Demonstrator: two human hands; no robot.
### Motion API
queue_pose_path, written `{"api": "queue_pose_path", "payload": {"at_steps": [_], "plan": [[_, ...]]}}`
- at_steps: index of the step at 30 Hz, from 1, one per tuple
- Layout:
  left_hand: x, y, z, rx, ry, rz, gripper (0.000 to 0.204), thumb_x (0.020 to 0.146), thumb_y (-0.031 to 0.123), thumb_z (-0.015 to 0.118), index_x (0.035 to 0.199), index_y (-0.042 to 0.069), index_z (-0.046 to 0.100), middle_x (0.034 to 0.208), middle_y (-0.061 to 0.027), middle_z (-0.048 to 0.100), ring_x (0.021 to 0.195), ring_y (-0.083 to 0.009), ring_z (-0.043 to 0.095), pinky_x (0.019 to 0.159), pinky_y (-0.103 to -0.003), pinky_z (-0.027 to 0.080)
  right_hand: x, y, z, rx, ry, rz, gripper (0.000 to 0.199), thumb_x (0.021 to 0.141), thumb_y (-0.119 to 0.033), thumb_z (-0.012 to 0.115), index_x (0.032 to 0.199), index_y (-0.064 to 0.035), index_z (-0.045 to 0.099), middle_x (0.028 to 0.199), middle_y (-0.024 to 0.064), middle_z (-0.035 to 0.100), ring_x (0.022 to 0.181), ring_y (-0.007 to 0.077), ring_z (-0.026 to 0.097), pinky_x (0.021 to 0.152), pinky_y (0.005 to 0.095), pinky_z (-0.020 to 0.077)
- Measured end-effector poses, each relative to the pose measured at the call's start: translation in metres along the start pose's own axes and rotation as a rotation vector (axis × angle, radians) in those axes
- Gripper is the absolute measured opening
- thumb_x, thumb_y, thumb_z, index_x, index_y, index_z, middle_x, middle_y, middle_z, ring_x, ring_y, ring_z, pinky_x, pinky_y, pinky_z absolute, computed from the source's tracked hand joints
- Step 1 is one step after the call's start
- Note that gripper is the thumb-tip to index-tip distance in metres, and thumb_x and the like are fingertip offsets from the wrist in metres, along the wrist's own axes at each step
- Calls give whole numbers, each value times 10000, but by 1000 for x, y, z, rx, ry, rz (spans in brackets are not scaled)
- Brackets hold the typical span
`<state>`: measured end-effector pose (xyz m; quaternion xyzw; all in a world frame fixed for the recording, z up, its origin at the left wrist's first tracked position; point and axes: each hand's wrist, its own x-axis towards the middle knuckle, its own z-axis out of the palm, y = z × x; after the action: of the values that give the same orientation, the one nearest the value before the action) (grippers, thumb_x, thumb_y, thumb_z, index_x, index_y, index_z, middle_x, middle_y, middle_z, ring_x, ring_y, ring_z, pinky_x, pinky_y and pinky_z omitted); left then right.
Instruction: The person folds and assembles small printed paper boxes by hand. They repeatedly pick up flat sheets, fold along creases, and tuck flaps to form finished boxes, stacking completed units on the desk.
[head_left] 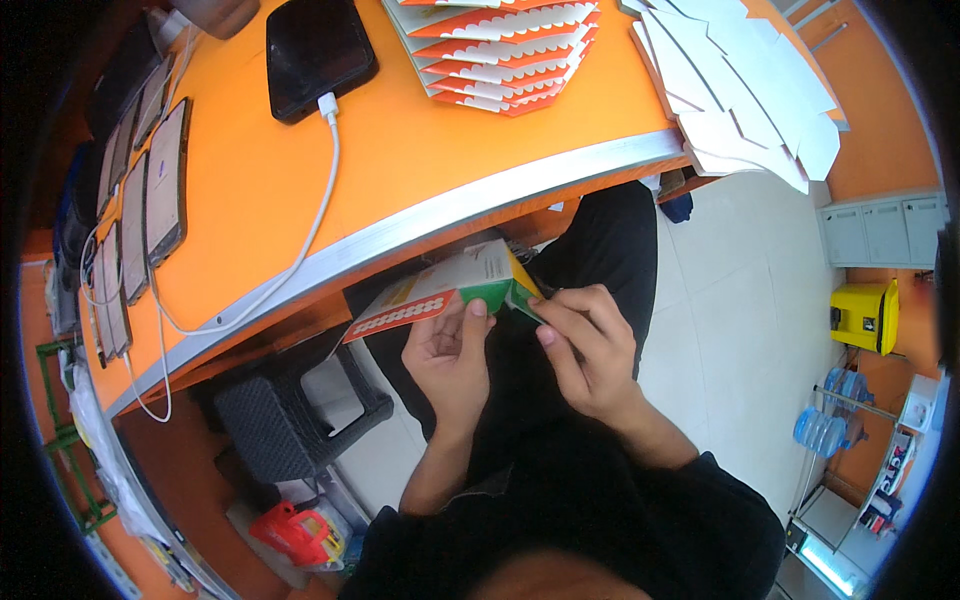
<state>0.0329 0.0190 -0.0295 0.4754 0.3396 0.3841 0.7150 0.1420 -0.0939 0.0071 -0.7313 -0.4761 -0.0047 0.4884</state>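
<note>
Left hand (450, 360) and right hand (592, 350) pinch a printed card carton (460, 278), likely light, springy and easily creased, best held by its edges.

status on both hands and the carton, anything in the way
Left hand holding printed carton. Right hand pinching its right end. Carton partly folded. Nothing visibly in the way.

Fisheye Looks Down From Above

Worn on the head, the left of two cameras peers steeply down, close over the wearer's black-clothed torso (570, 500) and onto the bare left hand (450, 362) and bare right hand (592, 352) near mid-frame. The flat orange tabletop (230, 200) spans the upper left; the pale tiled floor (725, 330) lies lower and farther off, straight edges bowing toward the rim.
</note>
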Motion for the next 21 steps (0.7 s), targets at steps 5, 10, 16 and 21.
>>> {"api": "queue_pose_path", "payload": {"at_steps": [5, 10, 16, 21], "plan": [[-6, -19, -13, 351, 27, 288, 260, 935, 0, 724, 1166, -76, 633, 1104, -159, 719, 938, -198, 711, 821, -306, 579, 0, -6, 1, 279, -34, 249, 178, 925, 8, 660, 1096, 47, 691, 1012, 162, 632, 833, 244, 643, 691, 326, 514], [-12, -14, -15, 643, 18, 369, 221, 959, 30, 706, 1145, -71, 640, 1071, -137, 706, 953, -179, 685, 858, -307, 562, 5, -9, 10, 237, -8, 254, 168, 933, 36, 624, 1096, 60, 659, 992, 167, 623, 824, 243, 650, 691, 328, 515], [-18, -1, -17, 595, -49, 0, 304, 967, 88, 697, 1234, -26, 605, 1144, -136, 661, 1034, -214, 649, 907, -360, 520, 9, -9, 16, 276, -37, 225, 150, 928, 26, 630, 1072, 55, 662, 967, 161, 615, 796, 250, 647, 685, 334, 512], [-16, -15, -34, 433, -147, 158, 401, 923, 19, 714, 1293, -14, 562, 1184, -114, 625, 1105, -223, 607, 955, -348, 492, 9, -13, 17, 308, -69, 180, 118, 941, 37, 617, 1047, 54, 667, 987, 133, 624, 775, 158, 609, 641, 271, 473]]}}
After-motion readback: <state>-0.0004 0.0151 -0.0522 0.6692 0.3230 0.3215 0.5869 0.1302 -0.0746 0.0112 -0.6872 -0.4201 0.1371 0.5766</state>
